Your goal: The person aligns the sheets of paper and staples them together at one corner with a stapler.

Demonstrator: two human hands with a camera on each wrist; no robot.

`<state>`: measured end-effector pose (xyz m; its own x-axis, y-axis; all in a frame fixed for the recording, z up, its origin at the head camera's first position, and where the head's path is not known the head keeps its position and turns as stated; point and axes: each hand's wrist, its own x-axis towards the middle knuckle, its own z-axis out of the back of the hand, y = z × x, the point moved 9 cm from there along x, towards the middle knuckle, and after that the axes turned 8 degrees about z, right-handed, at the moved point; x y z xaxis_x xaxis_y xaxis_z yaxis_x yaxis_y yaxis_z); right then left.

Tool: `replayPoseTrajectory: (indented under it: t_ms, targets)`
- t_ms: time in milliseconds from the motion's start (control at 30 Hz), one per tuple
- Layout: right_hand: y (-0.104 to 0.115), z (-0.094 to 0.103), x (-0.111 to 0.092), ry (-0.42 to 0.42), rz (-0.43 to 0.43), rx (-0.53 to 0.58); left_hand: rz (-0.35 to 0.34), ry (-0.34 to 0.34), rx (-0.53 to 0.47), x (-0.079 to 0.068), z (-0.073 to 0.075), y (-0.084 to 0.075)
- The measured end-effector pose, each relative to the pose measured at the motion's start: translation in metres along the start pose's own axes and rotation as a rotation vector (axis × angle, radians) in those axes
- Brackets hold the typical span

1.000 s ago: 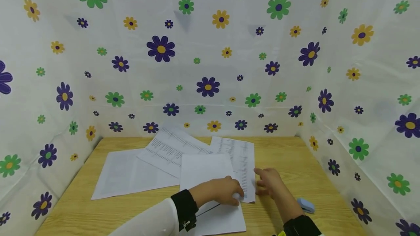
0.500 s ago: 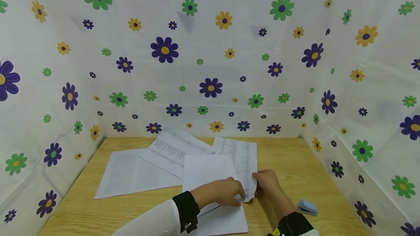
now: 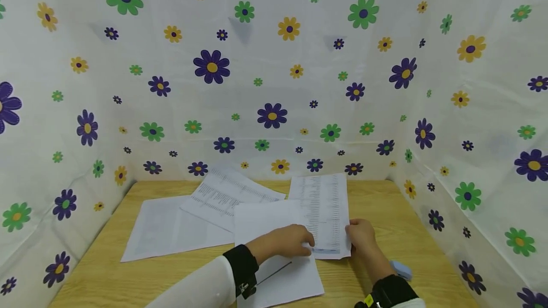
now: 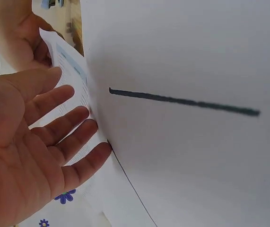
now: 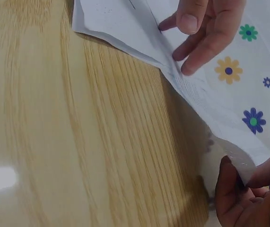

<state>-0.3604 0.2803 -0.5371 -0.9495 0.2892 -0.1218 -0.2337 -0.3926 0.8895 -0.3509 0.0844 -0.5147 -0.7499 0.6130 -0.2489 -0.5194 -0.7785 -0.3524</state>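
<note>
My right hand (image 3: pixel 364 239) pinches the right edge of a printed sheet (image 3: pixel 327 203), full of columns of small text. Thumb and fingers meet on its corner in the right wrist view, where the edge is lifted off the table. The left part of that sheet lies under or behind a white sheet (image 3: pixel 299 282) with a dark drawn line. My left hand (image 3: pixel 287 241) is over the white sheet's right edge. In the left wrist view its fingers (image 4: pixel 78 132) are spread and loosely bent, fingertips at the paper edge, holding nothing.
On the left of the wooden table (image 3: pixel 98 274) lie a pale sheet (image 3: pixel 171 227) and a tilted printed sheet (image 3: pixel 231 189). A light blue stapler (image 3: pixel 401 270) sits beside the right forearm. Flowered cloth (image 3: pixel 274 84) walls the table on three sides.
My right hand has taken hold of the printed sheet's edge and drawn the sheet to the right, baring more of its text. The left hand has shifted only slightly.
</note>
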Motion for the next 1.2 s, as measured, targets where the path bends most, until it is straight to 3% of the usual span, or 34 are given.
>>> replayPoseTrajectory:
  t_ms: [200,300,500,633,933,1100,1200]
  targets:
    - [-0.005,0.033,0.004,-0.084,0.006,-0.057,0.155,-0.082,-0.214,0.018,0.011,0.023]
    - [-0.006,0.049,0.006,-0.133,-0.012,-0.024,0.225,-0.112,-0.329,0.021,0.016,0.033]
    - [-0.003,0.084,0.004,-0.288,-0.005,0.037,0.283,-0.099,-0.376,0.021,0.018,0.040]
    - [-0.002,0.095,0.003,-0.329,-0.025,0.076,0.303,-0.099,-0.419,0.023,0.017,0.043]
    - [-0.009,0.088,0.004,-0.247,-0.050,0.170,0.422,-0.095,-0.794,0.032,0.008,0.053]
    - [-0.011,0.069,0.004,-0.109,-0.043,0.202,0.422,-0.116,-0.957,0.033,0.006,0.052]
    - [-0.008,0.056,0.002,-0.031,-0.022,0.189,0.430,-0.155,-1.004,0.033,0.010,0.053]
